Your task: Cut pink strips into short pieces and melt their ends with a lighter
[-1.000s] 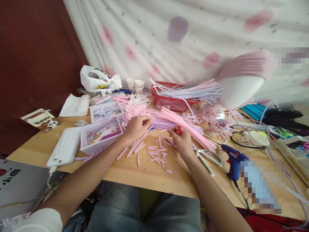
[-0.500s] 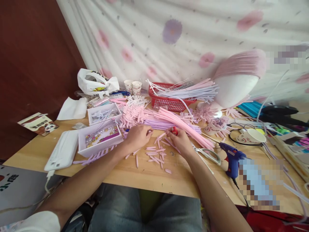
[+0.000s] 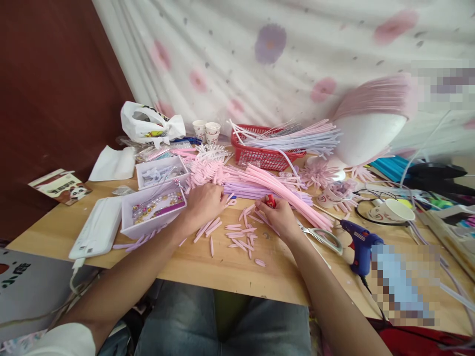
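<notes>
My right hand (image 3: 277, 213) is closed around a small red object (image 3: 270, 200), shaped like a lighter, whose top shows between thumb and forefinger. Beneath and around it lie short pink pipe-cleaner pieces (image 3: 243, 242). My left hand (image 3: 208, 202) has curled fingers, just right of a white box of beads (image 3: 154, 202). A small looped pink piece (image 3: 231, 200) shows by its fingertips; what the fingers pinch is hidden. Behind both hands are long pink pipe cleaners (image 3: 276, 185), purple pipe cleaners (image 3: 256, 190) and a heap of short pink twists (image 3: 208, 173).
Scissors (image 3: 324, 240) and a blue glue gun (image 3: 358, 242) lie to the right, with a paper cup (image 3: 391, 211) beyond. A red basket (image 3: 260, 157) of pipe cleaners stands behind. A white power bank (image 3: 97, 227) lies left; a white foam form (image 3: 371, 133) stands back right.
My left hand has drawn back slightly to the left, uncovering more pink pieces below it and the looped piece. My right hand stays almost in place, still holding the red object.
</notes>
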A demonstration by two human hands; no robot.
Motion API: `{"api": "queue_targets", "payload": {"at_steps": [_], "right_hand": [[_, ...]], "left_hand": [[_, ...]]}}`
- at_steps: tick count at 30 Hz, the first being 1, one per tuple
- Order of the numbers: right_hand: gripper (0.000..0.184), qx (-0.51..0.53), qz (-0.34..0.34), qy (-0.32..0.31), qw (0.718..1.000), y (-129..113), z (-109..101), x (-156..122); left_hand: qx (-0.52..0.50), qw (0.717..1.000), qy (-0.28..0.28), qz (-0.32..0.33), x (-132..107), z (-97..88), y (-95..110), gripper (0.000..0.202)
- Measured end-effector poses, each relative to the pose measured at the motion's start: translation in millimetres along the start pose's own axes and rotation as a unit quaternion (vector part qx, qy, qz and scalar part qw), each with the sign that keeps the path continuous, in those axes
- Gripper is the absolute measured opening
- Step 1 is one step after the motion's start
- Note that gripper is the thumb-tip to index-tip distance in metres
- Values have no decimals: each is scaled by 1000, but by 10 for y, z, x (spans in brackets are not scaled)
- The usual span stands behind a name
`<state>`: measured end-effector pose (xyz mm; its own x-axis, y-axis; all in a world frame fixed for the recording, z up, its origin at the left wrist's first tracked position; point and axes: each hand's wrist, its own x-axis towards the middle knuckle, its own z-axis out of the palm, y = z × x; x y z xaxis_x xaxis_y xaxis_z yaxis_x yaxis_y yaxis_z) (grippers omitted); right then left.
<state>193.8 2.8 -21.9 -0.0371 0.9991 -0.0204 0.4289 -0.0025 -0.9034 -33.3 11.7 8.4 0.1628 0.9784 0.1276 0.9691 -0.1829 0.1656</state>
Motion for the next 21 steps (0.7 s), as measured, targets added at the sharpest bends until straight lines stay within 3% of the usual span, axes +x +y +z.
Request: {"api": "queue_targets", "payload": {"at_steps": [4,9,13,17,21], "right_hand": [[31,18,-17,16,1000,-50,3,-4],[32,58,-18,34,998,-54,11,5],[34,57,-22,32,998,-48,11,1],[35,55,-23,37,998,-64,9,-8],[36,64,-21,48,997,-80,15,-11]], "left_hand": [[-2,1000,-28,13,-5,10,42,35],[-86,995,48,2,79,-153,-130,34],[-114,993,-21,30,107,-292,-281,24],[-32,995,-84,49,75,-255,-283,18],[-31,994,-82,61,57,-215,-239,18]]}}
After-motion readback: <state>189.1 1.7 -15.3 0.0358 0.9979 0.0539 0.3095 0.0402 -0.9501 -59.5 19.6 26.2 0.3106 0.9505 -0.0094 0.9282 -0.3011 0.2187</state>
